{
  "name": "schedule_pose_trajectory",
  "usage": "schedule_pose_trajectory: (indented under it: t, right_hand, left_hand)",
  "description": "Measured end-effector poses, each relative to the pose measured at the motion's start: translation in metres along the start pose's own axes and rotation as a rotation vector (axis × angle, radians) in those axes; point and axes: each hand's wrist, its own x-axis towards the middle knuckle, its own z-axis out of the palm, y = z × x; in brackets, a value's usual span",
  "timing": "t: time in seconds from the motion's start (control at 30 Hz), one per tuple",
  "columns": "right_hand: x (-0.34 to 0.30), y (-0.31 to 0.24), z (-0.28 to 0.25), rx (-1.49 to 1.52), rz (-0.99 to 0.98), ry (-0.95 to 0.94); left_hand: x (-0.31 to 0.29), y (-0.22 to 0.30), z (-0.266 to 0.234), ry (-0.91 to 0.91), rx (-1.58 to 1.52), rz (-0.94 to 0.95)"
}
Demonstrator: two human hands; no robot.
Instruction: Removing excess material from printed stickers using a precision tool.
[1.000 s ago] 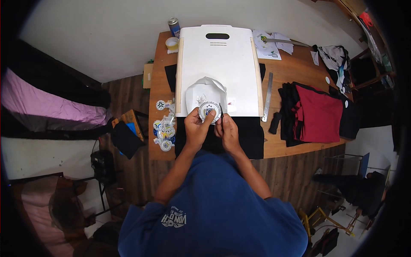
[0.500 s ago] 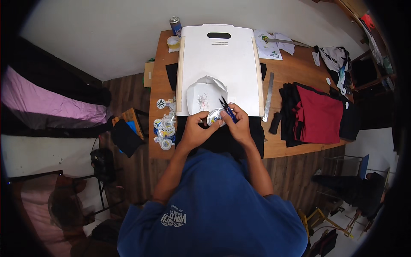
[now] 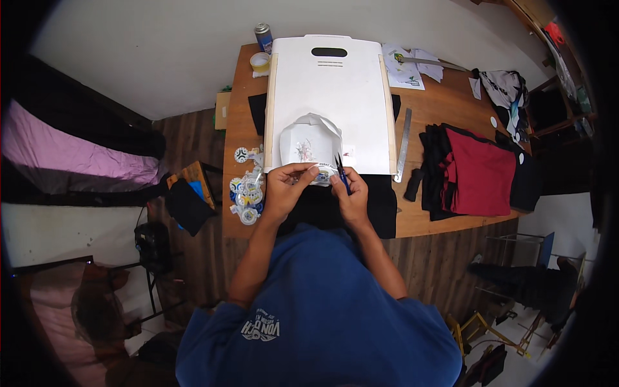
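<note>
Between my hands is a round white embroidered patch (image 3: 322,174), gripped at its left edge by my left hand (image 3: 287,188) with thumb and fingers. My right hand (image 3: 351,197) steadies the patch's right side and also holds a pair of dark-bladed thread snips (image 3: 343,173) with blue handles, blades pointing away from me. Just beyond my hands, a white paper bowl (image 3: 288,137) lies on the white board (image 3: 330,90), with coloured thread scraps (image 3: 306,149) inside. To the left, several round patches (image 3: 247,190) are heaped on the table.
The wooden table (image 3: 412,200) holds a steel ruler (image 3: 404,145), folded red and black fabric (image 3: 478,169), a spray can (image 3: 263,37), a tape roll (image 3: 260,61) and printed papers (image 3: 406,76). Another person (image 3: 529,284) is at the lower right.
The patch has tilted and now shows more edge-on. My left fingers have shifted to its upper left edge, and the snips have turned more upright.
</note>
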Motion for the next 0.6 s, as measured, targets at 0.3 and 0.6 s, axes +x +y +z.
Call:
schedule_pose_trajectory:
  t: [0.3,0.6]
  right_hand:
    - [0.009,-0.003,-0.007,-0.086,0.003,0.134]
    - [0.005,0.004,0.015,-0.007,0.045,0.201]
  left_hand:
    - [0.030,0.021,-0.029,-0.062,0.359,0.079]
    - [0.023,0.015,-0.036,-0.194,0.285,-0.016]
